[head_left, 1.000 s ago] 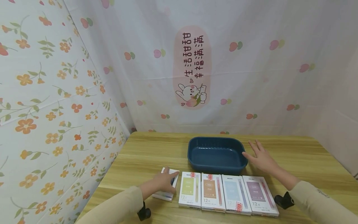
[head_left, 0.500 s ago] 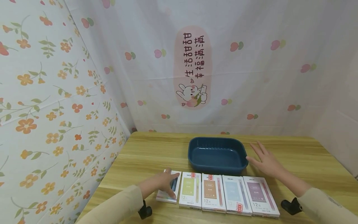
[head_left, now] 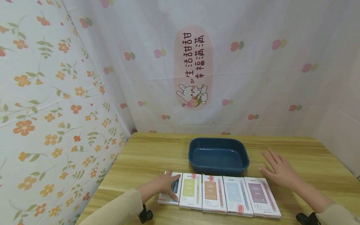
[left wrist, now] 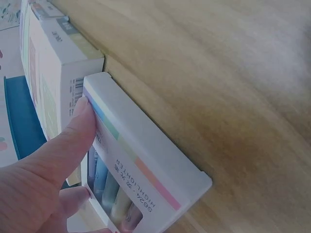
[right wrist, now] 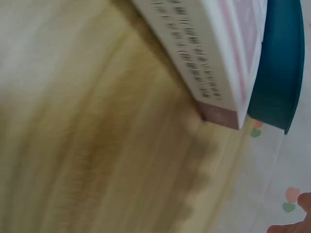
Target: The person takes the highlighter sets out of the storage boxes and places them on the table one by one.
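My left hand [head_left: 161,186] spans a white box of highlighters [left wrist: 146,167], thumb near its front corner and fingers toward its far end. The box lies flat at the left end of a row; its window shows several pens, partly hidden by the hand. Right beside it is a green-labelled box [head_left: 190,190]. Then come an orange-labelled box [head_left: 212,193], a light blue one [head_left: 233,193] and a purple one [head_left: 258,195]. My right hand [head_left: 284,173] holds nothing, fingers spread, over the table to the right of the dark blue basket [head_left: 218,168].
The basket stands just behind the row of boxes, with nothing seen inside it. Wood-patterned table [head_left: 152,150] surrounds them. A printed white curtain [head_left: 247,84] hangs behind the table, and a flowered one [head_left: 64,125] on the left.
The box of highlighters has shifted right under my left hand and straightened beside the green-labelled box. My right hand has moved away from the basket's rim, rightward and nearer to me.
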{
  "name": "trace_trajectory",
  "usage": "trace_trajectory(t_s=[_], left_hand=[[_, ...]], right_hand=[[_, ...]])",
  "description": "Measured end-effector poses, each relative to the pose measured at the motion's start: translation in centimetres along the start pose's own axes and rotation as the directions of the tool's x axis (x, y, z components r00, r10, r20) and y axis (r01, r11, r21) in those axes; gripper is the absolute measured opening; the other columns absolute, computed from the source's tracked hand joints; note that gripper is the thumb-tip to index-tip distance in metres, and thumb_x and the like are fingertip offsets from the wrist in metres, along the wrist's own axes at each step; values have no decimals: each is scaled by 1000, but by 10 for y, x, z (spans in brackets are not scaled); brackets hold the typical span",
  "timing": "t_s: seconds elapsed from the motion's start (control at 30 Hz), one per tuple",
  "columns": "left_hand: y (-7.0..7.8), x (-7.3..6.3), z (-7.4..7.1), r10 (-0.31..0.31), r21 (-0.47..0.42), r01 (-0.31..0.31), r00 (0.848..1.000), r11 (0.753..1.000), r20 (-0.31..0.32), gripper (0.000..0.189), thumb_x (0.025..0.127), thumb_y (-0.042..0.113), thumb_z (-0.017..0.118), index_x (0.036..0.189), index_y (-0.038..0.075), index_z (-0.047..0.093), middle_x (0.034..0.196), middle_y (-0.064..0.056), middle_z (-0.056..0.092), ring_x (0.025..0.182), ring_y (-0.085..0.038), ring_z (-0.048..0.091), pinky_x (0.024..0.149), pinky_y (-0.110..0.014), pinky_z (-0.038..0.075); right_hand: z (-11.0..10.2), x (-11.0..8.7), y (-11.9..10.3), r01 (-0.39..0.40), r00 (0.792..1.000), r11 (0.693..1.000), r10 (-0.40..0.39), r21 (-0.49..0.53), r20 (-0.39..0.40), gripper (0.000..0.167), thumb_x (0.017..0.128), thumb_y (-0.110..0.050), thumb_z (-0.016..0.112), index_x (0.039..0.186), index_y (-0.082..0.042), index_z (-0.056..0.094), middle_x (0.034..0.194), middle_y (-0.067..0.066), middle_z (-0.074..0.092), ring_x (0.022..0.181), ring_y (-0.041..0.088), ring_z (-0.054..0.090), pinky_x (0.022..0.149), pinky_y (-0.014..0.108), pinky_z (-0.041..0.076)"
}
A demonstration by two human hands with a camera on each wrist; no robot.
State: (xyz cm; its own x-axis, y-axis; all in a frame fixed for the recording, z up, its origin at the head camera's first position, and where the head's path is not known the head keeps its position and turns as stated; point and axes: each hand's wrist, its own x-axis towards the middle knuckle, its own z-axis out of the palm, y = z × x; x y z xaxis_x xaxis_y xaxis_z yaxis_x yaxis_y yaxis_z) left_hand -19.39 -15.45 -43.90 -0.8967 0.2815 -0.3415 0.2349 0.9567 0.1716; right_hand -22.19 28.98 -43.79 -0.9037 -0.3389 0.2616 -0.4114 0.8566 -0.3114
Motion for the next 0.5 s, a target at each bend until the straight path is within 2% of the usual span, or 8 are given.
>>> trace_trajectory(t_s=[0.23,0.5], left_hand=[[-2,-2,5,16,-3,-16,1000,1000,-12,93,58,53,79,139,26,41,140,-19,32,109,-36,51,88,-46,43],[3,-5,3,27,4,-27,999,1000,-19,92,58,52,80,138,26,43,137,-18,35,105,-34,52,86,-46,44]], right_hand=[[4,-14,7,-40,999,999,40,-16,13,75,89,-42,54,146,-6,19,148,28,8,118,65,18,90,72,14],[8,-22,11,-18,1000,1000,18,-23,-22,76,89,-39,55,147,-10,16,148,28,9,117,65,19,96,70,8]])
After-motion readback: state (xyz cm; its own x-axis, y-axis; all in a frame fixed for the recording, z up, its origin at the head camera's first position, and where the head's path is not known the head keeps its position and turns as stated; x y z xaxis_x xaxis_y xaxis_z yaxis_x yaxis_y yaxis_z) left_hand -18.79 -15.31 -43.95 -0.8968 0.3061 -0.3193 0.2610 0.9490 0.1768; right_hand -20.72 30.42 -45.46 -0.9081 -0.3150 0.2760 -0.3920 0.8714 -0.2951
